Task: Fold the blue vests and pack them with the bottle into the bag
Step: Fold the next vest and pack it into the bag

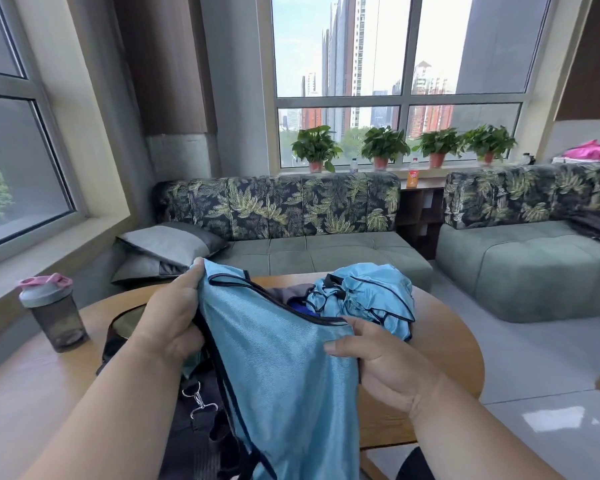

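1. Head view: both hands are up over the round wooden table (pixel 440 341), sharing one blue vest (pixel 278 368) that drapes down toward the near edge and is cut off at the bottom of the frame.
2. The left hand (pixel 174 317) grips the vest's upper left edge, thumb pressed on top; its other fingers are tucked behind the cloth and hidden.
3. The right hand (pixel 378 358) pinches the vest's right side, thumb over the fabric, fingers curled round its dark-trimmed edge.
4. A second blue vest (pixel 364 296) lies crumpled on the far side of the table, right of centre.
5. The dark bag (pixel 194 434) sits beneath the held vest, mostly covered; only a strap, a metal clip (pixel 198 400) and a strip of its opening show, and what lies inside is hard to make out.
6. The bottle (pixel 52 313), smoky grey with a pink lid, stands upright at the table's left edge, well apart from both hands.
7. Farther back, a leaf-print sofa (pixel 284 206) and potted plants (pixel 381 147) line the window.
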The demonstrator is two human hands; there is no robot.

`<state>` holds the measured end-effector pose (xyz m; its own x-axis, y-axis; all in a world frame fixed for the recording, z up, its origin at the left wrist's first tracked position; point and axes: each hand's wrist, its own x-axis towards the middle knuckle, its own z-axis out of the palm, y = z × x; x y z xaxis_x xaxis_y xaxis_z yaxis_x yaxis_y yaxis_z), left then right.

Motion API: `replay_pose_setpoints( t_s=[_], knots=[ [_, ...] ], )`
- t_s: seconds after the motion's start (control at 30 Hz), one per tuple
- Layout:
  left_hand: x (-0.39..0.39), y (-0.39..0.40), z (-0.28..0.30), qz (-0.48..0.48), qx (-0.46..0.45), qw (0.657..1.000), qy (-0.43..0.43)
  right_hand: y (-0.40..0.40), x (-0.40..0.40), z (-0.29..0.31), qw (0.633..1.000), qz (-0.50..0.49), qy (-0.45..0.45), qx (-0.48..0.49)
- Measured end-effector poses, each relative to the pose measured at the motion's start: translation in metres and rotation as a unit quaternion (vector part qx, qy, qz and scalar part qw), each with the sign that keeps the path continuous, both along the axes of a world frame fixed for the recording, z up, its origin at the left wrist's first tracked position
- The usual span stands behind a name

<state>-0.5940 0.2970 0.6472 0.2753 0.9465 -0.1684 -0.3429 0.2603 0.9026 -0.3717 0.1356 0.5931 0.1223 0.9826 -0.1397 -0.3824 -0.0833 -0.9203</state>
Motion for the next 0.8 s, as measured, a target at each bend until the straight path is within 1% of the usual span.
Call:
replay_pose_setpoints(
  t_s=[0.03,0.2,0.27,0.37,0.4,0.5,0.57,0.63,0.73,0.8],
  knots=[
    [-0.001,0.002,-0.002,-0.001,-0.011,1.000,-0.002,0.000,-0.001,0.000,1.000,0.010,0.012,0.004],
    [-0.002,0.003,-0.006,-0.007,-0.022,0.999,-0.042,-0.002,-0.006,0.004,0.998,0.057,0.010,-0.001],
    [0.001,0.001,-0.010,-0.036,-0.018,0.998,-0.057,-0.002,-0.009,0.004,0.997,0.070,0.018,0.007],
    [0.006,-0.011,-0.023,-0.099,-0.012,0.994,-0.040,0.001,-0.014,0.007,0.996,0.076,0.047,0.025],
    [0.008,-0.017,-0.028,-0.120,-0.015,0.992,-0.039,0.003,-0.014,0.009,0.995,0.069,0.064,0.031],
    [0.016,-0.038,-0.047,-0.168,-0.038,0.985,-0.001,0.006,-0.017,0.018,0.990,0.048,0.121,0.055],
    [0.018,-0.052,-0.055,-0.224,-0.061,0.973,0.004,0.008,-0.019,0.026,0.984,0.034,0.160,0.073],
    [0.020,-0.064,-0.060,-0.255,-0.090,0.963,0.012,0.010,-0.020,0.033,0.979,0.020,0.183,0.084],
    [0.022,-0.078,-0.066,-0.274,-0.102,0.956,0.010,0.013,-0.019,0.039,0.981,0.010,0.174,0.084],
    [0.022,-0.079,-0.067,-0.262,-0.099,0.960,0.008,0.015,-0.019,0.042,0.985,0.003,0.156,0.077]
  ],
)
